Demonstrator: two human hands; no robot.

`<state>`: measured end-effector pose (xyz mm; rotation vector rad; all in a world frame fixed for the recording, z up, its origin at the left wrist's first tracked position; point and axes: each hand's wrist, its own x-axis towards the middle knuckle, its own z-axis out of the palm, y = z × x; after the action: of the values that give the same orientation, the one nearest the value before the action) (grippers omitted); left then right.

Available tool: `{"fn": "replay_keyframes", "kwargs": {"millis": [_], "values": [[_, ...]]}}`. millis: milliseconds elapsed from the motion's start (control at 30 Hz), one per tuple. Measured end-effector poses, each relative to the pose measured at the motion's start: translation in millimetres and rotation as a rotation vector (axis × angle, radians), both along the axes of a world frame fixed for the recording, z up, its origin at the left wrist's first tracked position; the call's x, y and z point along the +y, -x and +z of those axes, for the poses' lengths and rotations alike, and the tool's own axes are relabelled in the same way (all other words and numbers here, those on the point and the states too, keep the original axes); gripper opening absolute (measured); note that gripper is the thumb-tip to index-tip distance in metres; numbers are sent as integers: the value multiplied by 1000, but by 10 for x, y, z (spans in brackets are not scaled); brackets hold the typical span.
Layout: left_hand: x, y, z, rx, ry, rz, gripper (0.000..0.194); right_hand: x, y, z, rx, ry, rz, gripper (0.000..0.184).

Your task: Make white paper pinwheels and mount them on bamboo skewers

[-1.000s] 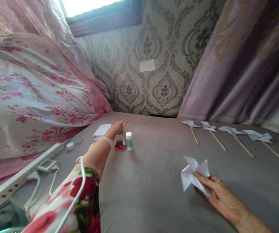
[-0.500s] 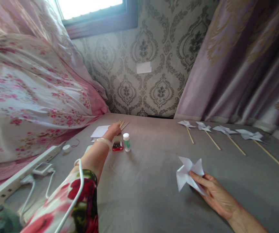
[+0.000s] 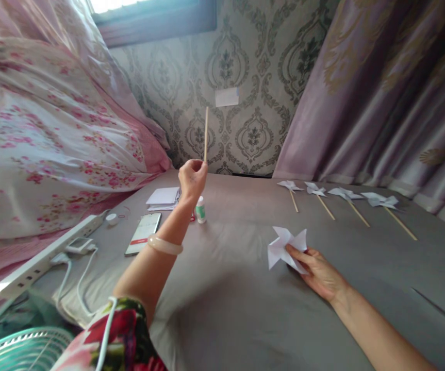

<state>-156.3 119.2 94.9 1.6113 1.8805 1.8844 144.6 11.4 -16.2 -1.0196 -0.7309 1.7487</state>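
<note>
My left hand [image 3: 192, 176] is raised above the grey bed surface and pinches a thin wooden stick [image 3: 205, 134], which stands upright. My right hand [image 3: 318, 270] rests on the bed, fingers closed on a folded white paper pinwheel [image 3: 284, 246] with no stick. Just beyond my left hand stand a small white bottle with a green label [image 3: 200, 210] and a red box, mostly hidden behind my wrist.
Several finished pinwheels on sticks [image 3: 342, 198] lie in a row at the far right. A paper stack [image 3: 163, 198], a phone [image 3: 143, 233], a white power strip [image 3: 40, 260] with cables and a fan grille [image 3: 21, 350] are on the left. Floral bedding rises at left.
My left hand has lifted from the stick pile near the bottle, bringing one stick up. The right hand with the pinwheel stayed on the bed. The camera tilted down.
</note>
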Motion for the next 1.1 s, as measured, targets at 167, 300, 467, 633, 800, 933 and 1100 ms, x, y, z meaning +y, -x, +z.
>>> {"fn": "replay_keyframes", "kwargs": {"millis": [167, 300, 467, 633, 800, 933, 1100], "values": [[-450, -741, -424, -501, 91, -495, 22, 12, -15, -27, 31, -12, -13, 28], [-771, -1051, -683, -788, 344, -685, 27, 36, -48, 4, 97, -60, -11, 29], [-1034, -1158, -866, -877, 540, -839, 39, 95, -178, 102, 198, -163, -30, 25], [-1189, -1212, -951, -830, 668, -957, 41, 129, -320, 198, 297, -302, -54, 19], [-1279, -1235, -990, -779, 747, -1080, 35, 157, -393, 211, 346, -347, -55, 14], [-1327, -1244, -975, -723, 791, -1116, 33, 179, -422, 176, 330, -343, -49, 17], [-1416, -1269, -920, -645, 852, -1183, 37, 174, -417, 146, 357, -324, -33, 28]]}}
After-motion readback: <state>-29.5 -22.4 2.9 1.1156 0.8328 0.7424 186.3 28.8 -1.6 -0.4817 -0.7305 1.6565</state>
